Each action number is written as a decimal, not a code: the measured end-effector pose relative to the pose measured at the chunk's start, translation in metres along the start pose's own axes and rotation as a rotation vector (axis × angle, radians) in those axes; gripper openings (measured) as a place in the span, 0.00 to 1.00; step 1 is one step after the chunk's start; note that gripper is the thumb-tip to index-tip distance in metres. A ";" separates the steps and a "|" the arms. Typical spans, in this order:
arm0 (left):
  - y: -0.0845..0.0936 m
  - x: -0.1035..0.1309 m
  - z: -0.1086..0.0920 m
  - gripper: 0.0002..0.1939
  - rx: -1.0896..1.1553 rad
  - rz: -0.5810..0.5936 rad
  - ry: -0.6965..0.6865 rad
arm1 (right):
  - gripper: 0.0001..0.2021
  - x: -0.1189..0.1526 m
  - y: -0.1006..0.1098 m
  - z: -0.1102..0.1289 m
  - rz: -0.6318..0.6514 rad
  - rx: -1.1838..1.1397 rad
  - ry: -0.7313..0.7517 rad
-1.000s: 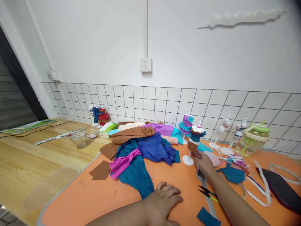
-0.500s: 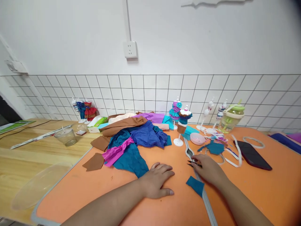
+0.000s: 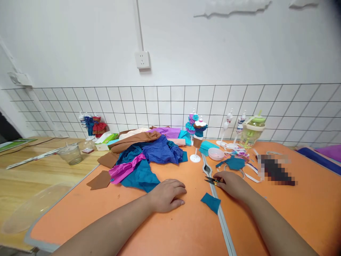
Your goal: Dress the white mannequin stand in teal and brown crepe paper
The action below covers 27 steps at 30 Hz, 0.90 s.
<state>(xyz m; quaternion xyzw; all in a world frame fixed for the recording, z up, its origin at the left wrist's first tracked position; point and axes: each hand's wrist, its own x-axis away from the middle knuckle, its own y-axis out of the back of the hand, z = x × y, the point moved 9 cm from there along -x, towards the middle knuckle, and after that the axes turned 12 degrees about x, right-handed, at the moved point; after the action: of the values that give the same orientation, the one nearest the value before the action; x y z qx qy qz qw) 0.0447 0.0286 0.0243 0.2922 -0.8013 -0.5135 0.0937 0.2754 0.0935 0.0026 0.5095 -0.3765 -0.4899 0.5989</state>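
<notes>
My left hand [image 3: 168, 195] lies palm down on the orange tabletop, its fingers loosely stretched and holding nothing. Small dark-bladed scissors [image 3: 212, 180] are gripped in my right hand [image 3: 229, 184], blades parted and pointing left over the grey seam. Just below them lies a small teal paper piece [image 3: 211, 202], partly across the seam. A heap of crumpled paper, with teal [image 3: 141, 178], magenta [image 3: 128, 169] and blue [image 3: 162, 151] sheets, spreads beyond my left hand. Between the hands, farther back, stands a dressed figure [image 3: 197, 140] on a white base.
Behind my right hand are a pink bowl [image 3: 216, 154], teal scraps [image 3: 234, 163] and white strips. A green-lidded bottle [image 3: 252, 131] and several decorated figures stand near the wall. A pixelated dark object [image 3: 277, 170] lies right. On the wooden table at left is a glass cup [image 3: 70, 154].
The view has shifted, so most things sit a little farther left. The scissors in my right hand show more clearly. My left hand still rests on the table.
</notes>
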 end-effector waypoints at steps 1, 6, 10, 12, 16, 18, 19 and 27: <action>0.000 -0.001 -0.002 0.18 -0.014 0.000 -0.002 | 0.13 0.000 0.001 0.000 -0.006 -0.003 -0.002; 0.000 -0.002 -0.006 0.17 -0.086 0.012 0.002 | 0.12 -0.002 0.003 -0.005 -0.024 -0.020 -0.028; 0.001 -0.003 -0.007 0.16 -0.109 0.019 0.006 | 0.12 -0.002 0.002 -0.007 -0.028 -0.026 -0.035; 0.002 -0.003 -0.008 0.16 -0.113 0.022 0.005 | 0.13 -0.003 0.002 -0.008 -0.026 -0.025 -0.036; 0.001 -0.001 -0.008 0.17 -0.113 0.029 0.013 | 0.12 -0.003 0.000 -0.008 -0.022 -0.023 -0.032; 0.001 0.000 -0.007 0.17 -0.101 0.030 0.013 | 0.12 -0.003 0.000 -0.008 -0.021 -0.022 -0.027; 0.001 0.000 -0.007 0.17 -0.088 0.029 0.011 | 0.12 -0.003 0.000 -0.007 -0.021 -0.022 -0.028; 0.009 0.007 -0.002 0.15 0.076 -0.022 0.020 | 0.12 -0.001 0.000 -0.002 0.004 -0.007 -0.067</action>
<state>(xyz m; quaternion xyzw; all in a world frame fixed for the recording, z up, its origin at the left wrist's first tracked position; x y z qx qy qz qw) 0.0366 0.0253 0.0318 0.3094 -0.8161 -0.4807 0.0847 0.2768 0.0953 0.0022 0.4901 -0.3954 -0.5068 0.5887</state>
